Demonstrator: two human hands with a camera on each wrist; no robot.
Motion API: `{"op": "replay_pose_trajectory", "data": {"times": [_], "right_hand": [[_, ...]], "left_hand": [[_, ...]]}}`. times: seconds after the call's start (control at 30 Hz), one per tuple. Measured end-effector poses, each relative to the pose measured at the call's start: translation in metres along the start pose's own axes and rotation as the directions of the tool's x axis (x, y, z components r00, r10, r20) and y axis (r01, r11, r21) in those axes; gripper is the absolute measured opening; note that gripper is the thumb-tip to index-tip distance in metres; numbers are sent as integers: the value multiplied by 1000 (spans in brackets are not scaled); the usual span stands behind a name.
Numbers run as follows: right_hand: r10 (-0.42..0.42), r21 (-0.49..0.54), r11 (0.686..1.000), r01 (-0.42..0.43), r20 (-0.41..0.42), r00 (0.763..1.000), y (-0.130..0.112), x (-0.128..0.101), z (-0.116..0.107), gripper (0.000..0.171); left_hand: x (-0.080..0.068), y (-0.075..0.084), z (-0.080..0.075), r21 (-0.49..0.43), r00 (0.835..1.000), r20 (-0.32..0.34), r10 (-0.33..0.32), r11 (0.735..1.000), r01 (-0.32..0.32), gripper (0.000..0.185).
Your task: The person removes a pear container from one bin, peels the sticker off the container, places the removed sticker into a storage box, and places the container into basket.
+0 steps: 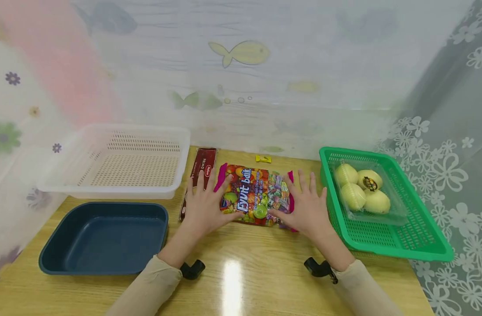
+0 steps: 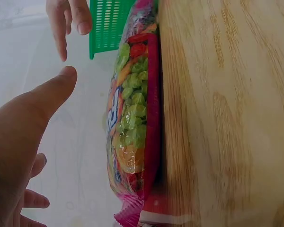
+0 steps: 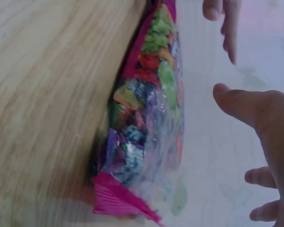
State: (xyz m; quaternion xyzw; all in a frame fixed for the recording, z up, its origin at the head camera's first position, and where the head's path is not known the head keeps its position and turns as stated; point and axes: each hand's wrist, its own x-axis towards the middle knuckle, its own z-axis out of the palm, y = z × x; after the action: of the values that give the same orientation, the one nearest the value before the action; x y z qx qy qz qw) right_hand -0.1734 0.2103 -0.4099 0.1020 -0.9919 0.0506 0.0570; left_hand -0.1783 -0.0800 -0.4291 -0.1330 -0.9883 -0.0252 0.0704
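A colourful bag of fruit candy [image 1: 254,193] with pink sealed ends lies flat on the wooden table [image 1: 241,272]. My left hand [image 1: 203,204] is at its left end and my right hand [image 1: 305,206] at its right end, both with fingers spread and straight. The left wrist view shows the left hand [image 2: 23,132] hovering a little above the bag [image 2: 130,118], not gripping it. The right wrist view shows the same gap between the right hand [image 3: 260,118] and the bag [image 3: 146,123]. A long brown packet [image 1: 199,171] lies partly under my left hand.
A white perforated basket [image 1: 106,189] stands at the back left, with a dark blue tray [image 1: 106,241] in front of it. On the right, a green basket [image 1: 398,251] holds a clear pack of yellow-green fruit [image 1: 363,188]. A small yellow wrapper [image 1: 263,159] lies behind the bag. Curtains close the back and sides.
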Motion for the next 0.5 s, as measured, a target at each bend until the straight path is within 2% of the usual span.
{"op": "replay_pose_trajectory", "data": {"times": [0.27,0.4,0.5], "right_hand": [[-34,82,996,42,-90,995,11,-6,-10,99],[-43,176,982,67,-138,990,20,-9,-12,95],[-33,255,964,69,-144,989,27,-12,-15,91]], "left_hand": [[-4,4,-2,-54,999,-46,20,998,-22,112],[-6,7,-4,-120,998,-48,27,992,-32,112],[-7,11,-6,-155,998,-50,42,987,-49,114]]}}
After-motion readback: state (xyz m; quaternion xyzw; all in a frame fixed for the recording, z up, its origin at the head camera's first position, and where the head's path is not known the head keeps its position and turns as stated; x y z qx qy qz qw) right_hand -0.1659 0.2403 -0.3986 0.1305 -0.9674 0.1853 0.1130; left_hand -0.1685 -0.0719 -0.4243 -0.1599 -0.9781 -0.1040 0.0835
